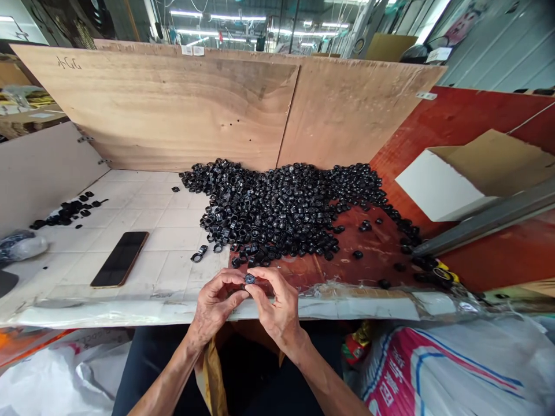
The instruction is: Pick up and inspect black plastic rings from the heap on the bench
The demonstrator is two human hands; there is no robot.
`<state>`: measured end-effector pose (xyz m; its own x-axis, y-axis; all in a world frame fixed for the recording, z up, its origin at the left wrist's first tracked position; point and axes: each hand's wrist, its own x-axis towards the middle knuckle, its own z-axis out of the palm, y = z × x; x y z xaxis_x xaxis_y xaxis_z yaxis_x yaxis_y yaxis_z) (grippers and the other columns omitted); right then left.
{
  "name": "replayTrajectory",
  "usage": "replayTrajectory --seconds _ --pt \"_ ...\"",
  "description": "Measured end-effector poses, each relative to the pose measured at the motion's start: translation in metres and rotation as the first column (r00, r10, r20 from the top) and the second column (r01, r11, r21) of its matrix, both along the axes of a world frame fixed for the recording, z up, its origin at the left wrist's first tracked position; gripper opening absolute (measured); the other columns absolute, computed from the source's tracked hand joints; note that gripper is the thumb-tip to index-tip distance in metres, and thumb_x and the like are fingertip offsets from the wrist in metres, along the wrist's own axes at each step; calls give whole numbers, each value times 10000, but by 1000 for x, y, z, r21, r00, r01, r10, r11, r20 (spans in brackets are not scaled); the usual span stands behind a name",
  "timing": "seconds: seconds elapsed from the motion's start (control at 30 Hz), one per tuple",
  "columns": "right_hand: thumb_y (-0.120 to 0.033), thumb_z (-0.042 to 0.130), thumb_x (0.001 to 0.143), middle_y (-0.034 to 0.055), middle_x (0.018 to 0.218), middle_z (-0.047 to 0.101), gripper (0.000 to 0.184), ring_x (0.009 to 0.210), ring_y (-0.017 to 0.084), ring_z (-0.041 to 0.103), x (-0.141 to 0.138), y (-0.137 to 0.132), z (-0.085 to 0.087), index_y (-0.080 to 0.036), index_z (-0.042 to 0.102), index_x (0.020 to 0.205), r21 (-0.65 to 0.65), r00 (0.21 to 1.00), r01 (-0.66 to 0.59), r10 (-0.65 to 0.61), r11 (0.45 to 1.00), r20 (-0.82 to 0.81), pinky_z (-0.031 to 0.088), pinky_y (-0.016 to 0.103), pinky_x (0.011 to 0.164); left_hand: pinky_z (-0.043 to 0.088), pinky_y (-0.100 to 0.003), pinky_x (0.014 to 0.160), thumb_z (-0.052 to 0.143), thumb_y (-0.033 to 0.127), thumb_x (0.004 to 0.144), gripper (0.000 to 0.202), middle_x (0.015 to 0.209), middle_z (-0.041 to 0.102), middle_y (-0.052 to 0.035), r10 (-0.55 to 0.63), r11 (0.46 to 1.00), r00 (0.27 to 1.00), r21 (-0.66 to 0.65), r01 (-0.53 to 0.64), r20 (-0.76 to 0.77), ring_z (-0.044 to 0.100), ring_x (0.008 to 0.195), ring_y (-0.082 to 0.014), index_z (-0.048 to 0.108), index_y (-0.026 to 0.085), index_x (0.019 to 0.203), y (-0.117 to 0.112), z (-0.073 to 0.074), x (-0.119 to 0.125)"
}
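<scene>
Between my fingertips, just above the table's front edge, is a small round black plastic part (250, 278). My right hand (278, 306) pinches it between thumb and forefinger. From the other side, my left hand (217, 303) closes its thumb and fingertips against the same part, partly covering it. Right beyond my hands spreads a large heap of similar black ring-like parts (269, 208). A couple of loose black rings (198, 254) lie left of the heap's near edge.
A phone (120, 259) lies on the white left surface, with a small group of black pieces (67, 212) behind it. Wooden boards (195, 110) wall the back. At right are a white cardboard box (446, 185) and a metal bar (485, 216). An open brown bag (212, 381) is below my hands.
</scene>
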<state>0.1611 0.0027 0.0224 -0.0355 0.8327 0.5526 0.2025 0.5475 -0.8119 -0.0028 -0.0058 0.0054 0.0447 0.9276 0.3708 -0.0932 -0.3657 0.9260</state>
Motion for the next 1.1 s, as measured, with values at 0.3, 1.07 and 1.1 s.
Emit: replayTrajectory --seconds 0.3,1.07,1.1 --pt "-182 653 914 72 1040 766 166 955 227 745 -9 0 5 -240 729 1049 -163 991 -77 57 984 -119 630 343 826 615 -350 937 801 199 872 197 1057 692 -61 -1 999 995 -44 6 103 701 1019 -210 704 226 1041 -1 -4 3" --pt "-398 731 847 102 1000 776 262 837 229 740 0 34 26 -205 704 1023 -308 994 -107 106 945 -21 610 304 715 535 -281 819 771 122 802 255 984 698 -34 33 970 998 -242 -18 55 665 864 -165 685 182 1034 -7 -4 10" --pt "-398 711 857 90 972 779 244 794 221 732 -1 45 33 -211 710 1015 -305 982 -143 173 942 77 595 293 681 530 -274 791 763 104 779 275 974 703 -34 40 969 999 -243 -36 11 660 833 -160 693 176 1035 -7 -5 10"
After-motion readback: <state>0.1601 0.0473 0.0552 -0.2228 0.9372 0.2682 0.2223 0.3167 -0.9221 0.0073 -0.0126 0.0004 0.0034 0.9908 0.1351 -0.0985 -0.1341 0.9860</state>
